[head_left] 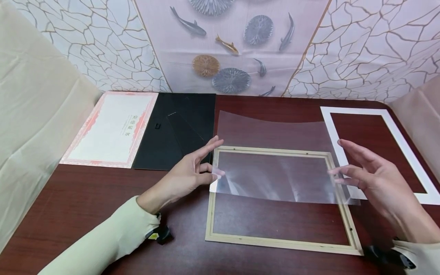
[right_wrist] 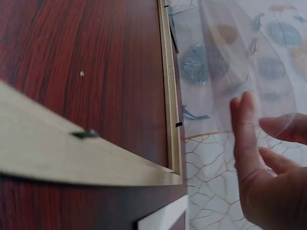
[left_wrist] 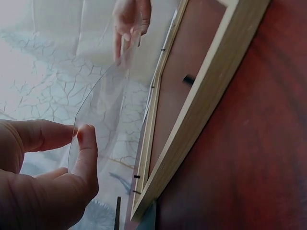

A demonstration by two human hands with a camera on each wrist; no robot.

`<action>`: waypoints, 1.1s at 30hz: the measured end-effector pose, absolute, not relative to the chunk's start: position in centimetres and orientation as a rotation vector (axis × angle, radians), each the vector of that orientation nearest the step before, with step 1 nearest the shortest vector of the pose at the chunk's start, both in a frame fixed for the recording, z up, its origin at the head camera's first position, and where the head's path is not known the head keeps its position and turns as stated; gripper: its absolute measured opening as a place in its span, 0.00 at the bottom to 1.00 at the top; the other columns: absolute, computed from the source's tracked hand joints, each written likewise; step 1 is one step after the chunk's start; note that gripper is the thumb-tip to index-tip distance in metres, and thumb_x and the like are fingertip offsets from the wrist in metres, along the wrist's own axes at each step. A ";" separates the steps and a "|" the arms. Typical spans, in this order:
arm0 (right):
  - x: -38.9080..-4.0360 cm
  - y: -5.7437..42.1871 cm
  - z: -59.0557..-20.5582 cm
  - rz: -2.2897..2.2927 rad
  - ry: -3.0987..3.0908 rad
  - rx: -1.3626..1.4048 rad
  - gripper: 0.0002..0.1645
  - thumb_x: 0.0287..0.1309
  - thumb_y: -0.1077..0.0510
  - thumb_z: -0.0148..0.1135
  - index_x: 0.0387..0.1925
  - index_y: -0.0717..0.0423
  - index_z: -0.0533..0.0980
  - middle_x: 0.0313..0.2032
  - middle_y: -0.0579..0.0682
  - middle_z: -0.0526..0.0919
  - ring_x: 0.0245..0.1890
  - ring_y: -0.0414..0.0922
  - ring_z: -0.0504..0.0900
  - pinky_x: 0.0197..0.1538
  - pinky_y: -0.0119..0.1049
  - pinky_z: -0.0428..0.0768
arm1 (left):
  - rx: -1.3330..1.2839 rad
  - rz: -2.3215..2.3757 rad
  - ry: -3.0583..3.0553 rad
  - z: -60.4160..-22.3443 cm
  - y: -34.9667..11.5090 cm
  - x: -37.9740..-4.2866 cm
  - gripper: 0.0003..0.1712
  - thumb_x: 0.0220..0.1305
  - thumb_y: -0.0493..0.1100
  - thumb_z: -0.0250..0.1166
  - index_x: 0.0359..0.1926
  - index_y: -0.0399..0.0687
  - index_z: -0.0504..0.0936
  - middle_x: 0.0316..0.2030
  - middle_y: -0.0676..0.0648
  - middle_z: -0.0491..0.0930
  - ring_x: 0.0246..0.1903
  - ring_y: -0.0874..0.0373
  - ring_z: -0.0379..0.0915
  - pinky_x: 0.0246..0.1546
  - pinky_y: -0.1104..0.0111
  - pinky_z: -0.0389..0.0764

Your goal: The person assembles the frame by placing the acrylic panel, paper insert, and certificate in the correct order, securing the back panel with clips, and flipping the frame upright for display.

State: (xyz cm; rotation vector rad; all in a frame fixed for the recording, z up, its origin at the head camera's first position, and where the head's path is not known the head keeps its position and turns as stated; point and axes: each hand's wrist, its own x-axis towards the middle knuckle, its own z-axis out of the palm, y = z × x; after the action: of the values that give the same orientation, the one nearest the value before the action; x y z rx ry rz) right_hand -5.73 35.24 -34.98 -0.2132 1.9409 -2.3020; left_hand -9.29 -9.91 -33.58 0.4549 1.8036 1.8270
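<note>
A clear, flexible plastic sheet (head_left: pixel 264 175) is held up over a pale wooden picture frame (head_left: pixel 282 245), covering its far half in the head view. My left hand (head_left: pixel 185 172) pinches the sheet's left edge between thumb and fingers; the left wrist view shows the sheet (left_wrist: pixel 103 108) bowing away from that grip. At the opposite edge, my right hand (head_left: pixel 374 177) holds the sheet between thumb and fingers. Beneath, the frame lies flat on the table, with small dark tabs along its inner rim, as the right wrist view shows on the frame (right_wrist: pixel 120 165).
To the left lie a black backing board (head_left: pixel 185 133) with a folded stand and, beside it, a white certificate sheet (head_left: pixel 110 130) with a pink border. A white mat border (head_left: pixel 409 152) lies on the right. Patterned cloth (head_left: pixel 233 46) hangs behind the dark red table (head_left: pixel 103 198).
</note>
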 end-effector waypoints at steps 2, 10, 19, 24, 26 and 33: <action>-5.4 35.2 -34.9 -2.195 2.060 -0.203 0.41 0.71 0.79 0.49 0.80 0.53 0.61 0.79 0.46 0.60 0.42 0.44 0.93 0.45 0.34 0.88 | 0.470 1.804 1.808 -33.6 -10.0 -8.7 0.52 0.66 0.22 0.61 0.84 0.56 0.53 0.85 0.61 0.37 0.48 0.60 0.85 0.44 0.76 0.79; -3.2 34.9 -34.6 -1.939 2.381 -0.182 0.45 0.67 0.79 0.55 0.80 0.49 0.63 0.61 0.40 0.81 0.32 0.39 0.91 0.37 0.29 0.87 | 0.519 1.713 1.906 -33.7 -10.1 -6.0 0.57 0.65 0.24 0.64 0.84 0.66 0.51 0.85 0.59 0.34 0.51 0.43 0.85 0.39 0.75 0.80; -1.4 34.3 -34.9 -1.578 2.651 -0.081 0.49 0.65 0.79 0.57 0.80 0.43 0.62 0.29 0.45 0.88 0.28 0.39 0.87 0.33 0.30 0.85 | 0.551 1.595 2.005 -33.8 -10.3 -4.3 0.58 0.64 0.25 0.68 0.84 0.66 0.50 0.86 0.55 0.33 0.46 0.49 0.86 0.37 0.76 0.79; -0.5 33.9 -35.2 -1.387 2.753 -0.036 0.51 0.64 0.78 0.58 0.81 0.40 0.60 0.25 0.45 0.86 0.27 0.38 0.86 0.33 0.27 0.83 | 0.548 1.549 2.025 -34.0 -10.2 -3.8 0.59 0.62 0.24 0.68 0.85 0.63 0.51 0.86 0.52 0.34 0.40 0.57 0.85 0.38 0.76 0.83; -0.2 33.8 -35.4 -1.375 2.760 -0.034 0.52 0.63 0.78 0.58 0.81 0.39 0.60 0.23 0.45 0.84 0.25 0.38 0.86 0.33 0.26 0.82 | 0.559 1.526 2.044 -34.1 -10.1 -3.6 0.59 0.62 0.23 0.68 0.85 0.61 0.51 0.86 0.51 0.34 0.39 0.60 0.84 0.39 0.75 0.84; 0.4 33.8 -36.2 -1.356 2.756 -0.015 0.52 0.63 0.79 0.59 0.82 0.43 0.60 0.23 0.45 0.83 0.27 0.36 0.85 0.32 0.27 0.82 | 0.608 1.491 2.088 -34.5 -10.1 -3.2 0.57 0.60 0.21 0.68 0.84 0.51 0.53 0.86 0.46 0.35 0.36 0.67 0.80 0.37 0.75 0.84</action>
State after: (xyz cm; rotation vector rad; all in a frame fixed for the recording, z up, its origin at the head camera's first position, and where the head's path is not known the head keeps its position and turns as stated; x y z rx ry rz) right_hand 0.41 33.77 -36.21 -0.0146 2.7556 -1.3565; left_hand -3.22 -10.13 -34.47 0.6075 2.0883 1.4910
